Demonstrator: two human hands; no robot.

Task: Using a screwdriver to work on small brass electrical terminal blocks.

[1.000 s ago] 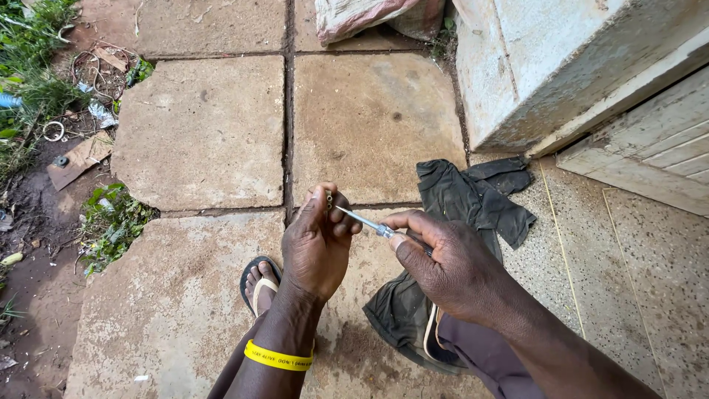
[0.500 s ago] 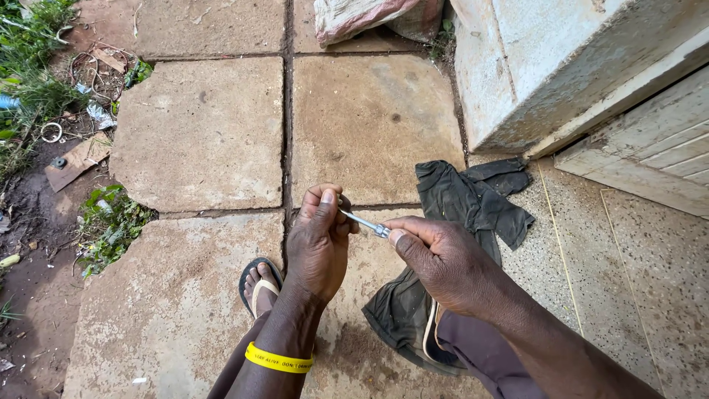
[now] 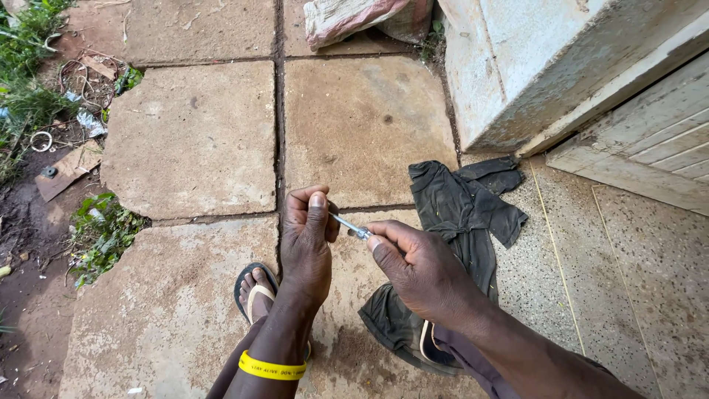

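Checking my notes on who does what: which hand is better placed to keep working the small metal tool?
Right hand: it pinches the metal tool by its handle end; left hand only meets its tip.

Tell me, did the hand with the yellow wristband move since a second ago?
No, hardly at all. The left hand stays fisted just below the joint between the paving slabs, beside the dark cloth, with the right hand holding a small metal tool to it.

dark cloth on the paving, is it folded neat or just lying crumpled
Crumpled. The dark grey cloth garment lies loosely bunched on the stone paving slabs, its sleeves splayed unevenly and the lower part rumpled beside the right hand.
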